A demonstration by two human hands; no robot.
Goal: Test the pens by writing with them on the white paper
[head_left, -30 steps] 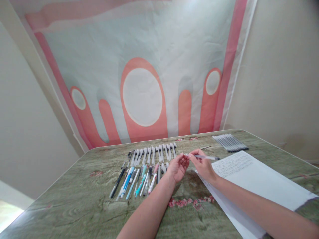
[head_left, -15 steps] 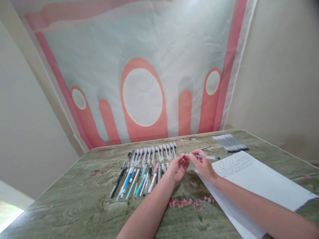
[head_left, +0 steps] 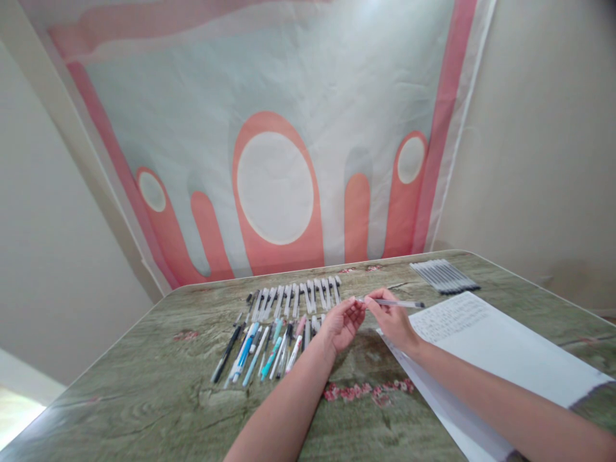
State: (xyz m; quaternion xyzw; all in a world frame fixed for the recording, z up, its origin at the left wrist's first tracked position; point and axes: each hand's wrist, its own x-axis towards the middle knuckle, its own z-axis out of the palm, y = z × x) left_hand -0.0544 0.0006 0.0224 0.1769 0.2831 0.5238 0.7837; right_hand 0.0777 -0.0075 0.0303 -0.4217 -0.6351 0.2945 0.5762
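Note:
My right hand (head_left: 392,319) pinches a clear pen (head_left: 402,303) that lies level above the table, its tip pointing right toward the paper. My left hand (head_left: 341,324) is palm up just left of it, fingers curled, fingertips at the pen's left end. Both hands hover over the green patterned table (head_left: 144,391). Left of my hands lies a spread of pens (head_left: 269,333), white-capped ones in the back row and blue, teal and black ones in front.
A white sheet of paper (head_left: 500,353) with handwriting at its far end lies under my right forearm. A bundle of dark-tipped pens (head_left: 445,276) rests at the back right. A pink and pale cloth (head_left: 274,141) hangs on the wall behind the table.

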